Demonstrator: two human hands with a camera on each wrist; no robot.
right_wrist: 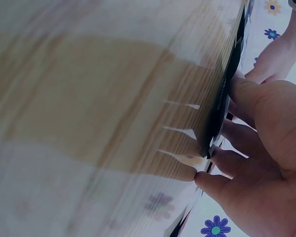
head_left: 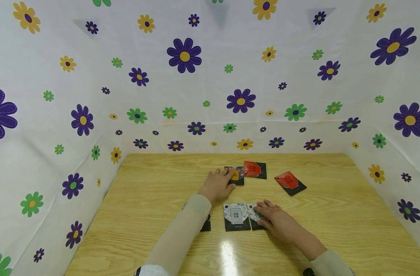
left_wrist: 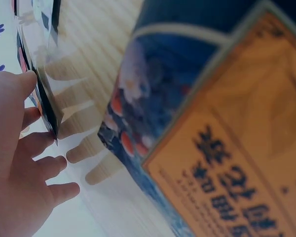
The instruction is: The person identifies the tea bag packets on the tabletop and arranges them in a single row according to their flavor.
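My left hand [head_left: 217, 186] reaches to the back middle of the wooden table, spread fingers resting on a dark sachet with an orange label [head_left: 235, 175]. In the left wrist view its thumb lies against a thin dark sachet [left_wrist: 45, 106], seen edge-on. My right hand [head_left: 279, 221] rests on a white-and-black sachet [head_left: 253, 217], covering its right part; in the right wrist view that sachet [right_wrist: 222, 106] is edge-on beside the thumb and extended fingers. A matching white-and-black sachet [head_left: 237, 217] lies just left of it. Under my left forearm another dark sachet [head_left: 206, 225] is mostly hidden.
A red-and-black sachet [head_left: 255, 169] lies just right of the orange-labelled one, and another [head_left: 290, 183] lies tilted farther right. White flowered cloth [head_left: 210, 96] walls the table [head_left: 334, 214] at the back and both sides. A blue sachet with an orange label [left_wrist: 227, 148] fills the left wrist view's right side.
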